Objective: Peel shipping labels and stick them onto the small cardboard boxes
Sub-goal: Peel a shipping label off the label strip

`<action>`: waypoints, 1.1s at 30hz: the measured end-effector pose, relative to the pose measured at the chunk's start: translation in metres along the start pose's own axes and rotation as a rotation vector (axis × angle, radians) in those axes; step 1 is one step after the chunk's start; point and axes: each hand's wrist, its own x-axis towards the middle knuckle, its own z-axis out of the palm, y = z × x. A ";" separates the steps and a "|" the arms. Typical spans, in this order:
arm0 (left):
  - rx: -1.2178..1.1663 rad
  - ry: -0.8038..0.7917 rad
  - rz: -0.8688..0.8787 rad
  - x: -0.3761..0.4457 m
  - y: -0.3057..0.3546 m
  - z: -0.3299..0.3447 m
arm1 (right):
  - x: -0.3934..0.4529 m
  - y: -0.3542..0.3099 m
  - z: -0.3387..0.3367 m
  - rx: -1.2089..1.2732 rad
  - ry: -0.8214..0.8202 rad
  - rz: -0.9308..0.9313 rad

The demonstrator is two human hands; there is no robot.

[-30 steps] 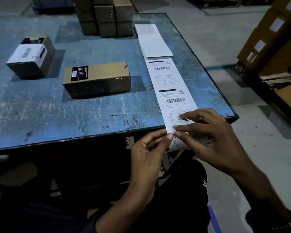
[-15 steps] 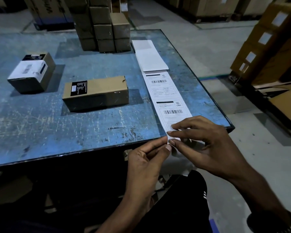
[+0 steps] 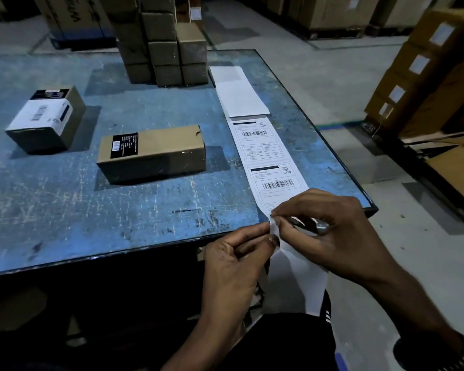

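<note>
A long strip of shipping labels (image 3: 268, 156) runs down the right side of the blue table (image 3: 65, 210) and hangs over its front edge. At that edge my left hand (image 3: 236, 266) pinches the backing paper and my right hand (image 3: 330, 231) pinches the near corner of the nearest label, the two pinches almost touching. A long cardboard box (image 3: 156, 153) with a black sticker lies mid-table. A smaller box (image 3: 47, 119) with a white label on top sits to its left.
A stack of several small brown boxes (image 3: 161, 44) stands at the table's far edge, with blank backing paper (image 3: 239, 92) beside it. Large labelled cartons (image 3: 423, 73) sit on the floor to the right. My dark trouser leg (image 3: 279, 341) is under the hands.
The camera has tilted up, so the table sits lower in view. Both hands stay at the strip's near end, and a small corner of paper now stands lifted between the fingertips.
</note>
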 end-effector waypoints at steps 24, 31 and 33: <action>1.106 -0.153 1.153 0.036 0.011 -0.028 | 0.018 0.003 -0.013 0.097 -0.118 0.314; 1.135 -0.191 1.190 0.039 0.007 -0.035 | 0.026 0.006 -0.017 0.152 -0.065 0.428; 1.140 -0.187 1.177 0.039 0.008 -0.035 | 0.033 0.012 -0.020 0.215 -0.076 0.503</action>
